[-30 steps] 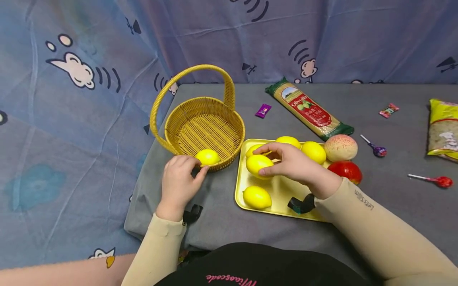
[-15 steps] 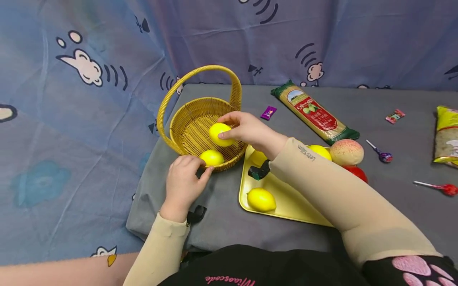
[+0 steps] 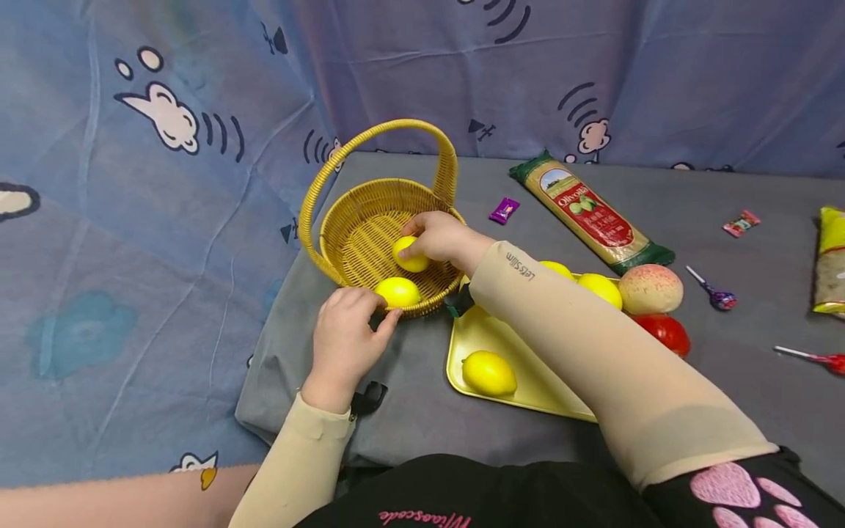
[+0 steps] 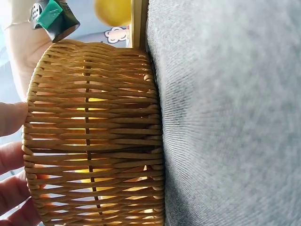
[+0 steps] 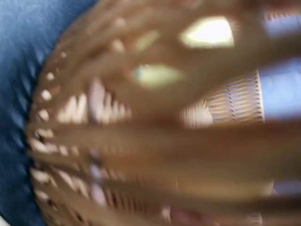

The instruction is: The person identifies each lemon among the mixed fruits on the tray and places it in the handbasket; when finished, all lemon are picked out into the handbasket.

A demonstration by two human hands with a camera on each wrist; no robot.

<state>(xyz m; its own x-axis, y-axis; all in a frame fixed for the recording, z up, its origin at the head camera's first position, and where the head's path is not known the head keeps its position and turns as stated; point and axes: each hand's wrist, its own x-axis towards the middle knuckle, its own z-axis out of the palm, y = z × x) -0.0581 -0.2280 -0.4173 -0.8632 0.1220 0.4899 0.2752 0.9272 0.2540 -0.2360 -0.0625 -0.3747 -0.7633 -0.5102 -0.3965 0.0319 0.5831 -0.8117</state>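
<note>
My left hand (image 3: pixel 350 341) holds the near rim of a yellow wicker basket (image 3: pixel 356 209) with a tall arched handle. In the left wrist view its fingertips (image 4: pixel 11 157) show at the rim of the woven wall (image 4: pixel 117 132). My right hand (image 3: pixel 444 238) grips a lemon (image 3: pixel 411 258) low inside the basket, on the right. Another lemon (image 3: pixel 397 292) lies in the basket against the near wall, close to my left fingers. The right wrist view is blurred and mostly filled by the wicker (image 5: pixel 141 165).
Right of the basket, a yellow tray (image 3: pixel 485 334) bears a lemon (image 3: pixel 490 372) in front, more lemons (image 3: pixel 601 290), a peach (image 3: pixel 652 288) and a red fruit (image 3: pixel 665 334). My right forearm crosses it. Behind lie a pasta pack (image 3: pixel 594 213), a purple-wrapped candy (image 3: pixel 505 210) and lollipops (image 3: pixel 719 297).
My right hand has carried a lemon from the tray leftward over the rim and down into the basket. My left hand keeps its hold on the rim; the view has shifted slightly.
</note>
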